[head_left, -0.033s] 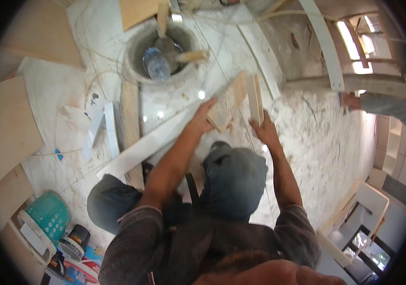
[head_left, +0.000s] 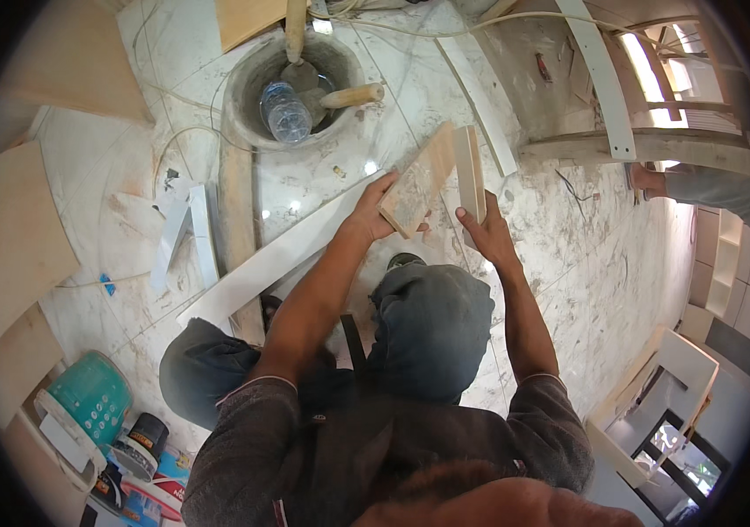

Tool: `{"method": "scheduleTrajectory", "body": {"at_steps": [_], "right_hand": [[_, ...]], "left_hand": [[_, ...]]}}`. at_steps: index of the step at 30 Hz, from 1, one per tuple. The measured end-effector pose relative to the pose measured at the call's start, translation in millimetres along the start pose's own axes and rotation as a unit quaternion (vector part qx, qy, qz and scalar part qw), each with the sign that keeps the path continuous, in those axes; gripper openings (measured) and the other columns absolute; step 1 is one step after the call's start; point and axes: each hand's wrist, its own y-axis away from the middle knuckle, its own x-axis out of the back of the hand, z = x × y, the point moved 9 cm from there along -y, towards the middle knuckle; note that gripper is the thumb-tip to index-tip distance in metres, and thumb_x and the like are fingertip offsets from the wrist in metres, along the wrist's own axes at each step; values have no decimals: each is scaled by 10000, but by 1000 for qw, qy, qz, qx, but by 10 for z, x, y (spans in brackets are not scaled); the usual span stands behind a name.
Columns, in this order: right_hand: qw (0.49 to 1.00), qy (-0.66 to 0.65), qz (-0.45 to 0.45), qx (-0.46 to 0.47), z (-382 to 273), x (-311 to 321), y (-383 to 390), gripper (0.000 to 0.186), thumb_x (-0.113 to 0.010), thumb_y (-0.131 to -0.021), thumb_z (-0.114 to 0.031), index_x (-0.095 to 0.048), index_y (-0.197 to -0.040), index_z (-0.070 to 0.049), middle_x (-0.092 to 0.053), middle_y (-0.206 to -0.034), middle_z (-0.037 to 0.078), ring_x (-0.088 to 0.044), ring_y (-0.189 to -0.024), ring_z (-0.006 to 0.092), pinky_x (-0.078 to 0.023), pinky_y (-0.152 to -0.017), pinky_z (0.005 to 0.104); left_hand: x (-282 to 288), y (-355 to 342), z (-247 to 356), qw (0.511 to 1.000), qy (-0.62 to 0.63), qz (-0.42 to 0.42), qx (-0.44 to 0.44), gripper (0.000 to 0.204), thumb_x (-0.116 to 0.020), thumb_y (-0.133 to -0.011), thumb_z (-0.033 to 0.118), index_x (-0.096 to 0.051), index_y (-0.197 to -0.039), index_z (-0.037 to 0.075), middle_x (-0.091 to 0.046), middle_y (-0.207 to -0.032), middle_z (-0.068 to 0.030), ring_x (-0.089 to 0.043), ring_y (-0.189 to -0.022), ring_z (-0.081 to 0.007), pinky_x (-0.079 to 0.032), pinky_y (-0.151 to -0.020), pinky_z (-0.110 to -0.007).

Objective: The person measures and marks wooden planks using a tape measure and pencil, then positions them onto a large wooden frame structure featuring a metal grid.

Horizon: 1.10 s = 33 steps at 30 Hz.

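Left fingers (head_left: 384,184) hold a board (head_left: 420,181), right fingers (head_left: 466,220) another piece (head_left: 468,171).

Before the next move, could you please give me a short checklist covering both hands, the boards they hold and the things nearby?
1. Left hand has a grip on the wide board: ok, at its near end.
2. Right hand has a grip on the narrow board: ok, at its near end.
3. Far ends of the two boards apart: cannot tell, they look very close.
4. Long white strip away from the left arm: not ok, it passes beneath the forearm.
5. Bottle inside the bucket: ok.
6. Other person away from the boards: ok, off to the right.
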Motion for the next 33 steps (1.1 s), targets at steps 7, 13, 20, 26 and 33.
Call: {"method": "scheduleTrajectory", "body": {"at_steps": [7, 13, 20, 26, 33], "right_hand": [[966, -2, 6, 258, -418, -235, 185, 534, -542, -921, -276, -386, -1377, -45, -529, -1131, 265, -528, -1067, 366, -427, -911, 416], [946, 160, -41, 278, -531, -523, 3, 530, -564, -900, -365, -461, -1362, -128, -507, -1148, 226, -505, -1075, 376, -439, -913, 422], [942, 178, -29, 284, -553, -717, -68, 557, -576, -878, -389, -466, -1365, -143, -510, -1150, 228, -517, -1025, 373, -432, -889, 448], [914, 188, -7, 359, -626, -528, -17, 563, -587, -873, -364, -461, -1371, -134, -509, -1172, 237, -502, -1082, 356, -414, -930, 435], [948, 79, 67, 302, -474, -144, -155, 527, -607, -859, -307, -506, -1322, -75, -518, -1181, 238, -518, -1074, 363, -460, -877, 425]], "left_hand": [[-493, 3, 94, 992, 115, 23, -54, 504, -424, -950, 389, -453, -1301, 28, -538, -1233, -196, -558, -1072, -363, -443, -917, -546], [-110, -113, 182, 985, 44, 29, -162, 428, -436, -945, 364, -495, -1236, 56, -561, -1175, -156, -569, -1030, -303, -477, -894, -472], [-199, 14, 322, 976, 2, 111, -190, 441, -371, -962, 374, -493, -1223, 40, -573, -1150, -139, -568, -1061, -270, -502, -880, -425], [-210, 61, 327, 979, 13, 138, -147, 454, -331, -970, 377, -476, -1260, 59, -546, -1219, -127, -551, -1076, -282, -467, -876, -450], [-80, 37, 276, 979, -14, 164, -116, 497, -251, -977, 407, -446, -1331, 117, -524, -1297, -94, -496, -1172, -279, -376, -944, -512]]}}
